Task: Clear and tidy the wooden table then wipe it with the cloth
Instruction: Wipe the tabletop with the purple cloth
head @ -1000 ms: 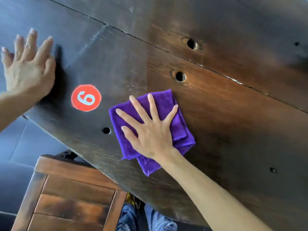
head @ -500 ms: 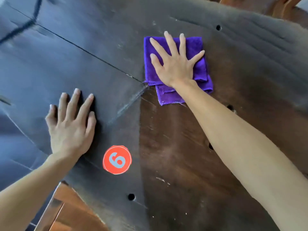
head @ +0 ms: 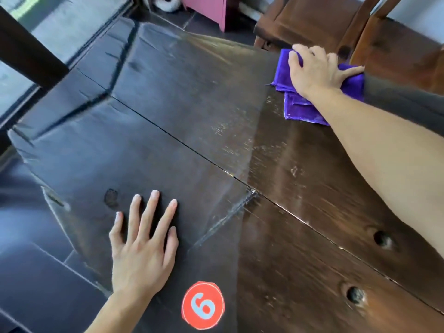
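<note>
The dark wooden table point(head: 182, 121) fills most of the view, with plank seams and several knot holes. A folded purple cloth point(head: 298, 102) lies at the table's far right edge. My right hand point(head: 314, 68) presses on it with fingers curled over its far side, arm stretched across the table. My left hand point(head: 144, 246) rests flat on the table near the front, fingers spread, holding nothing. A red round sticker with the number 6 point(head: 203, 305) sits just right of my left wrist.
Wooden chairs point(head: 384, 32) stand beyond the far right edge of the table. A pink cabinet point(head: 206, 7) stands at the back. A dark post point(head: 26, 51) crosses the upper left. Dark tiled floor point(head: 31, 280) lies left of the table.
My right hand has pushed the purple cloth away from me, from near the sticker out to the far right edge. My left hand stays flat on the table.
</note>
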The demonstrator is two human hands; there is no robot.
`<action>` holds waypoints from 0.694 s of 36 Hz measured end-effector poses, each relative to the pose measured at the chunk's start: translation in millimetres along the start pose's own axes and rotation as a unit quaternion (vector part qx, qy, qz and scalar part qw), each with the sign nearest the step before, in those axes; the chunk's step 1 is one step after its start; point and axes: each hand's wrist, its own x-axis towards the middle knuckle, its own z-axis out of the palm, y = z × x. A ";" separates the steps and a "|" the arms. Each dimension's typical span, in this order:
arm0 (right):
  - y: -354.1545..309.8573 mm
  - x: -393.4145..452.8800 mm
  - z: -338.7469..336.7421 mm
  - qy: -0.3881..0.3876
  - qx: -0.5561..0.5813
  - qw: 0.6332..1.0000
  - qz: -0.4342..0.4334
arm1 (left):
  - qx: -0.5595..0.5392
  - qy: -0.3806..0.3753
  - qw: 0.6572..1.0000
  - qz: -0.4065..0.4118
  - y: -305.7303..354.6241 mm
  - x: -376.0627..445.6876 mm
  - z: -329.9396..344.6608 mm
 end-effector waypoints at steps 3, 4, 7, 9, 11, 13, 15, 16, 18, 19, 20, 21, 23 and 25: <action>-0.7 -6.5 5.9 0.016 -0.015 1.000 -0.001 | 0.002 -0.015 1.000 0.001 0.1 -0.1 0.3; -1.7 -10.3 7.8 0.019 -0.018 1.000 0.003 | 0.001 -0.017 1.000 0.002 0.1 -0.3 0.2; -12.8 -31.9 16.7 0.028 -0.017 0.999 0.015 | -0.012 -0.020 1.000 -0.001 -0.7 -0.7 -2.1; -22.8 -53.3 25.8 0.033 -0.017 0.999 0.010 | -0.022 -0.025 0.999 -0.001 -1.1 -1.0 -3.7; -31.4 -78.7 34.2 0.035 -0.012 0.999 -0.003 | -0.022 -0.035 0.999 0.002 -1.8 -2.0 -4.8; -39.3 -107.0 42.7 0.033 -0.006 0.999 -0.021 | -0.021 -0.042 0.999 0.004 -3.4 -2.2 -4.8; -47.6 -139.8 49.9 0.031 -0.003 0.999 -0.043 | -0.024 -0.047 0.999 0.002 -3.9 -1.9 -3.9; -51.7 -157.5 53.8 0.030 -0.004 0.998 -0.054 | -0.027 -0.048 0.998 0.000 -4.1 -1.9 -3.5; -57.9 -194.3 60.8 0.030 -0.009 0.997 -0.072 | -0.038 -0.047 0.998 -0.004 -3.8 -2.0 -3.2; -59.6 -212.1 63.6 0.028 -0.010 0.996 -0.080 | -0.045 -0.045 0.998 -0.007 -3.9 -2.0 -3.3; -59.8 -229.6 65.8 0.024 -0.010 0.996 -0.088 | -0.051 -0.043 0.998 -0.008 -4.1 -2.5 -3.5; -58.1 -247.0 67.4 0.019 -0.011 0.995 -0.094 | -0.056 -0.040 0.998 -0.008 -4.1 -2.8 -3.9; -50.3 -283.1 69.5 0.010 -0.009 0.995 -0.100 | -0.062 -0.035 0.997 -0.007 -3.2 -3.5 -4.6; -40.4 -324.3 69.9 0.000 -0.006 0.995 -0.104 | -0.068 -0.034 0.997 -0.010 -2.7 -4.0 -4.5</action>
